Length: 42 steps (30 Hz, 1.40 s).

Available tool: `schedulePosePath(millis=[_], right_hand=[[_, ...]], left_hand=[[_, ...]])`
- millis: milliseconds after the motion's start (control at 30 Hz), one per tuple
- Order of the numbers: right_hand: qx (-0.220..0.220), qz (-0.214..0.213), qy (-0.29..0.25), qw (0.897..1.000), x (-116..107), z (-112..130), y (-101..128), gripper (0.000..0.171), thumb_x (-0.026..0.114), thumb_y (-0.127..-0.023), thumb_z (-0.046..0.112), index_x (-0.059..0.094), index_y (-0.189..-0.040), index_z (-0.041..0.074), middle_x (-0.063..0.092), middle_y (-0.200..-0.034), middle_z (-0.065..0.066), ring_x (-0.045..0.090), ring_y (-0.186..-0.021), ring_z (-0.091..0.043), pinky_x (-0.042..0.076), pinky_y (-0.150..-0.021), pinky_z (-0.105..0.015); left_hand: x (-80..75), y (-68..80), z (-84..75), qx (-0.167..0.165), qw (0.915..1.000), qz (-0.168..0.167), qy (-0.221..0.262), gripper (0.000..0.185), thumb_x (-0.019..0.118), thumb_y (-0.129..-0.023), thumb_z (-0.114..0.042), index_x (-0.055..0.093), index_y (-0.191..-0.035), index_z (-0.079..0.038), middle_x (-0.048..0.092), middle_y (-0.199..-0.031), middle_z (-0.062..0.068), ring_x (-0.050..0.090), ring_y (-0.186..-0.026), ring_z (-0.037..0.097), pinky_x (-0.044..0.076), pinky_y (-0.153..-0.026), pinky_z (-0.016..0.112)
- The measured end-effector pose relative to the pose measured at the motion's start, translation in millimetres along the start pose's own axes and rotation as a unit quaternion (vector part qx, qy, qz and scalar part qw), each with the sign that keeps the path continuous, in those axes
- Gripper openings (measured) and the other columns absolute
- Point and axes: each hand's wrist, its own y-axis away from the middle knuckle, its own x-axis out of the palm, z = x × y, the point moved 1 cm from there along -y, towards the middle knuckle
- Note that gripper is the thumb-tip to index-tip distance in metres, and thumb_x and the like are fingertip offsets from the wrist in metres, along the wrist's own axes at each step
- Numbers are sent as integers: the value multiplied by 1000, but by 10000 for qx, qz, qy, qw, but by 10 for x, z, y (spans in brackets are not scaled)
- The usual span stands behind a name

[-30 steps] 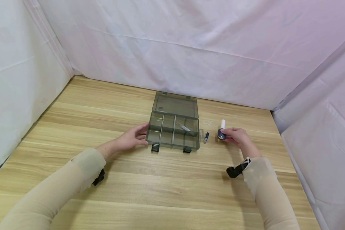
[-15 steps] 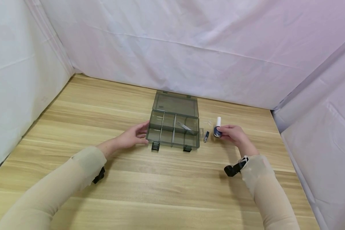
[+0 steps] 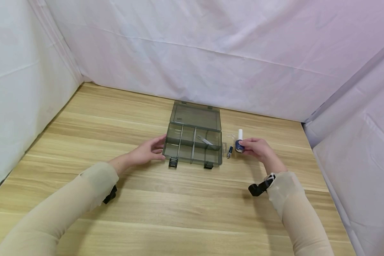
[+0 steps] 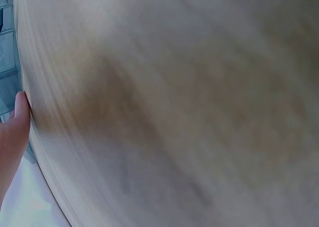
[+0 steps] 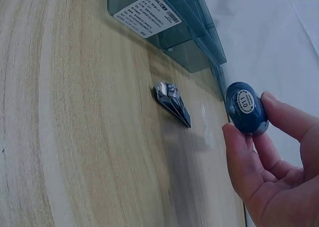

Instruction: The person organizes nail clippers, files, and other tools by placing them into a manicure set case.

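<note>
In the head view my right hand (image 3: 259,148) pinches a nail polish bottle (image 3: 239,146), dark blue with a white cap, between thumb and fingers. In the right wrist view the bottle (image 5: 245,107) is held off the table, its labelled base towards the camera. Just left of it a nail clipper (image 3: 230,152) lies on the table. My left hand (image 3: 147,151) rests against the left side of a see-through grey divided box (image 3: 192,163), its thumb near the front corner. The box's lid (image 3: 196,116) lies back. A slim silvery thing (image 3: 205,140) lies in a right-hand compartment.
Small clear pieces (image 3: 231,136) lie on the wooden table (image 3: 166,206) to the right of the box. Two dark latches, one of them the left latch (image 3: 172,163), jut from the box's front. White cloth (image 3: 195,53) hangs behind and at both sides.
My right hand has carried the nail polish bottle left and slightly away from me, closer to the nail clipper and the box. The left hand has stayed at the box's side.
</note>
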Motion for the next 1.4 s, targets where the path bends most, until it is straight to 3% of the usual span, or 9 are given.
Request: schedulePosePath(millis=[200,433,567,667,900,1400], right_hand=[[-118,147,78,9998,73,17,-3,6,63,-89,11,63,-83,12,66,-73,5,64,-67,-6,59,-70,-21],[-228,306,138,9992,134,50,-1,14,59,-90,7,62,-79,15,66,-71,6,64,-66,-5,58,-67,-19],[-242,347,237,9988,183,63,4,2,59,-90,6,60,-91,8,66,-72,6,63,-67,-5,58,-69,-20],[-236,347,308,9986,217,74,9,9,60,-90,7,57,-97,4,65,-72,6,63,-67,-5,58,-68,-19],[-281,435,354,9980,259,106,11,5,61,-90,11,61,-92,7,65,-72,7,62,-66,-4,58,-67,-18],[-332,604,577,9959,361,135,35,8,58,-91,8,58,-98,5,64,-76,8,62,-70,-4,58,-71,-21]], left_hand=[[8,11,-10,24,10000,10,26,89,67,-83,-4,8,-150,-6,21,-151,26,33,-135,41,34,-112,43],[4,4,3,50,9999,21,99,90,67,-82,-3,9,-151,-8,21,-152,25,33,-135,39,34,-113,43],[9,7,3,56,9999,30,129,90,67,-82,-2,9,-151,-7,21,-152,25,33,-135,39,34,-113,43],[11,10,6,42,9999,34,128,90,67,-82,-2,9,-151,-7,21,-151,25,33,-135,40,34,-113,43],[-2,1,8,75,9999,37,65,91,68,-82,-5,8,-151,-8,21,-151,25,33,-135,40,34,-113,43],[-1,-17,23,125,9998,46,137,91,67,-82,-3,8,-150,-6,21,-152,24,32,-136,39,34,-113,43]])
